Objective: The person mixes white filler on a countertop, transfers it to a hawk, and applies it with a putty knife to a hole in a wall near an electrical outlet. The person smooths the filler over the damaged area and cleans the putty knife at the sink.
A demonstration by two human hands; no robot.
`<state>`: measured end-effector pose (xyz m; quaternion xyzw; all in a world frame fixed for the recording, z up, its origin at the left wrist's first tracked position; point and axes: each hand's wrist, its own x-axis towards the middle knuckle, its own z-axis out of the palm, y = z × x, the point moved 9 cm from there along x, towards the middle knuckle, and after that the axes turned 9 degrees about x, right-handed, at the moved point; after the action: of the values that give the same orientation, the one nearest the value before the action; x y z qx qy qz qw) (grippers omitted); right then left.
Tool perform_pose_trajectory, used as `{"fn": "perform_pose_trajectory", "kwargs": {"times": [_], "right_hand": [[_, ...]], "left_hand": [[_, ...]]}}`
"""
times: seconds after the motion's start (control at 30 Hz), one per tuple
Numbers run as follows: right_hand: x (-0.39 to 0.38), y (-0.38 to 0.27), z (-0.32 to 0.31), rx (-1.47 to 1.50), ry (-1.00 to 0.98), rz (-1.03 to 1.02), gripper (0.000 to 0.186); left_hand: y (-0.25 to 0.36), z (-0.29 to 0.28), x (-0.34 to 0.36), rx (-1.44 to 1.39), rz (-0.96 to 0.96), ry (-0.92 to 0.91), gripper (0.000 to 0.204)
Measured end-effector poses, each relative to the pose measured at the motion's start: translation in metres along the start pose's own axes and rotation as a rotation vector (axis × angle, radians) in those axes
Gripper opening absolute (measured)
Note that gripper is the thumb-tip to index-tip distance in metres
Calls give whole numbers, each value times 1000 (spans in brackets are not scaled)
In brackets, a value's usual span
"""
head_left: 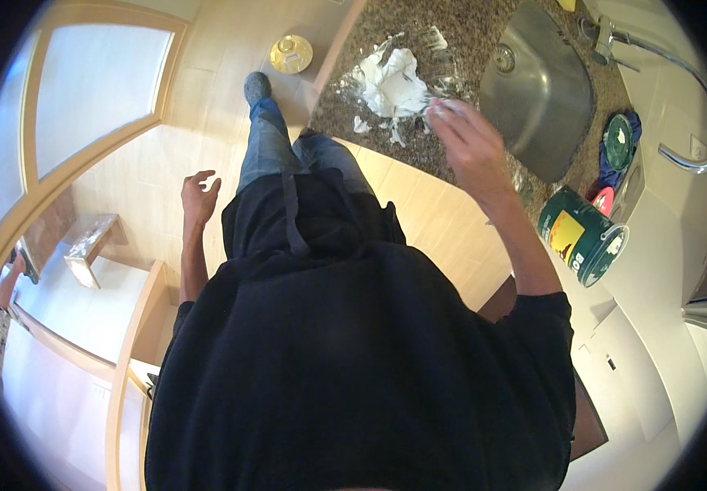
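My right hand (468, 147) is over the speckled stone countertop (353, 106), its fingertips at the right edge of a smeared mound of white paste (394, 82). The fingers are bunched together, with a small, whitish, blurred shape at their tips that I cannot make out. Just right of the hand is a steel sink basin (533, 98). My left hand (200, 188) hangs in the air left of my legs, fingers apart and slightly curled, holding nothing.
A chrome tap (603, 41), a green lid (619, 143) and a large green bucket (578, 237) line the right. A yellow round object (291, 54) is on the floor. At far left another person's hand (18, 263) and arm show beside a white-smeared wooden piece (83, 254).
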<state>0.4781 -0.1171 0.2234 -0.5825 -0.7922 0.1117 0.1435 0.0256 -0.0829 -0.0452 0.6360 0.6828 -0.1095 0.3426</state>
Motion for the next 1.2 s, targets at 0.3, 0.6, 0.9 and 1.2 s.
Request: {"fn": "perform_pose_trajectory", "kwargs": {"times": [0.3,0.6,0.9,1.2], "right_hand": [[-78,54,22,956,470,1087,25],[-90,-42,100,1380,918,1338,31],[-73,-102,114,1117,1346,1619,24],[-39,-80,122,847,1460,1700,27]], "left_hand": [[14,-8,26,57,108,-60,33],[51,-46,141,291,318,-265,33],[127,-137,267,534,619,-263,32],[186,-130,292,529,797,-362,33]]}}
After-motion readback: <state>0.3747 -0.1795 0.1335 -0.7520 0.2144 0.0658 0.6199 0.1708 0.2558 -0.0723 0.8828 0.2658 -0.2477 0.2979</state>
